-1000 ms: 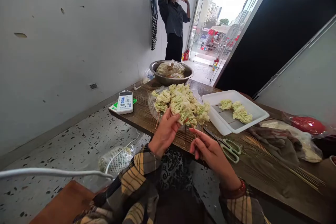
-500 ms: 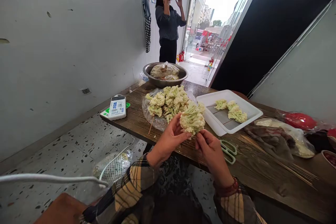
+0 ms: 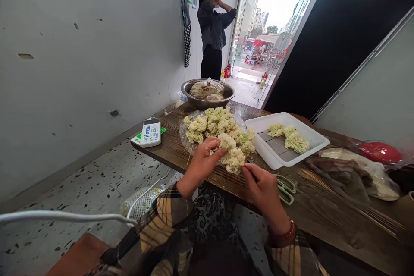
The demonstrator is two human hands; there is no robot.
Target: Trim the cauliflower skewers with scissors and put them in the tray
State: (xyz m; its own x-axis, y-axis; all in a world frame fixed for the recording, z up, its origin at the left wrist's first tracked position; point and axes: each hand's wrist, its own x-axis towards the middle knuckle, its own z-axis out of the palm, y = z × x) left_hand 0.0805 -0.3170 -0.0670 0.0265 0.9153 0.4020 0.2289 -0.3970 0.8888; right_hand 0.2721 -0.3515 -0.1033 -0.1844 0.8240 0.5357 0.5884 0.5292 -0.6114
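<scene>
My left hand is closed around a pale cauliflower floret, held above the near edge of the table. At the floret's lower right edge, my right hand pinches thumb and finger together; what lies in that pinch is too small to make out. Just beyond, a heap of cauliflower florets rests on a clear plastic bag. Green-handled scissors lie beside my right hand, their blades partly hidden by it. To the right, a white tray holds several florets.
A metal bowl with bagged food stands at the table's far end. A white boxed device sits at the left edge. Thin wooden skewers and a grey cloth lie right. A person stands beyond; a white cable crosses low left.
The floret has turned in my left hand, so its bumpy heads now face me instead of its stems. My right hand stays at its edge. The person beyond has raised both hands to the head.
</scene>
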